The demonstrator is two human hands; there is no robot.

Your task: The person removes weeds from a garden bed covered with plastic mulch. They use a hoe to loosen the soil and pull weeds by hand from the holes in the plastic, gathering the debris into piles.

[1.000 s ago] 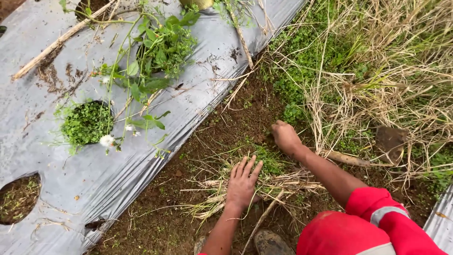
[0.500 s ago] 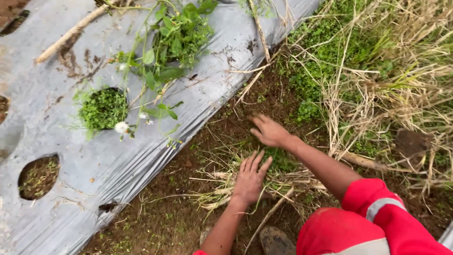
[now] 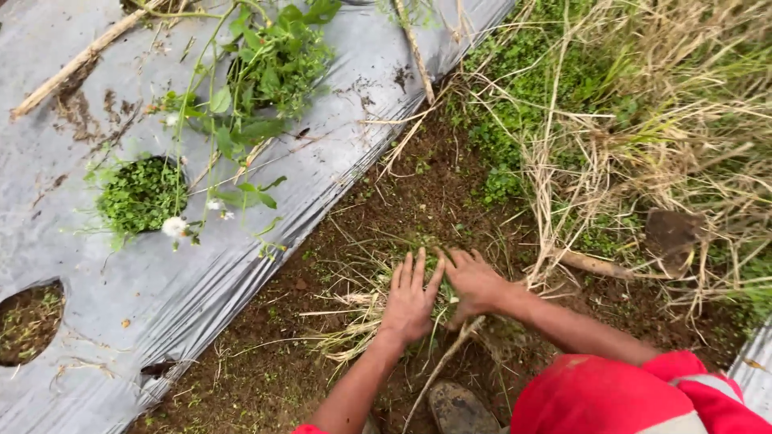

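Note:
My left hand (image 3: 410, 301) lies flat, fingers spread, on a small heap of pulled weeds and dry grass (image 3: 362, 317) on the bare soil strip (image 3: 418, 193). My right hand (image 3: 476, 283) rests right beside it, fingers apart and pressing down on the same heap, its thumb side touching the left hand's fingers. Neither hand grips anything that I can see. Red sleeves and a red garment (image 3: 619, 398) fill the lower right.
Grey plastic mulch sheet (image 3: 201, 265) with round planting holes covers the left; green weeds (image 3: 141, 197) fill one hole and uprooted plants (image 3: 269, 80) lie on it. Dry grass and green groundcover (image 3: 643, 104) lie to the right. A hoe blade (image 3: 671, 233) rests there. A muddy boot (image 3: 458, 410) is below.
My right hand has come back from the soil further up and right and now sits beside the left hand on the weed heap. The left hand has stayed put.

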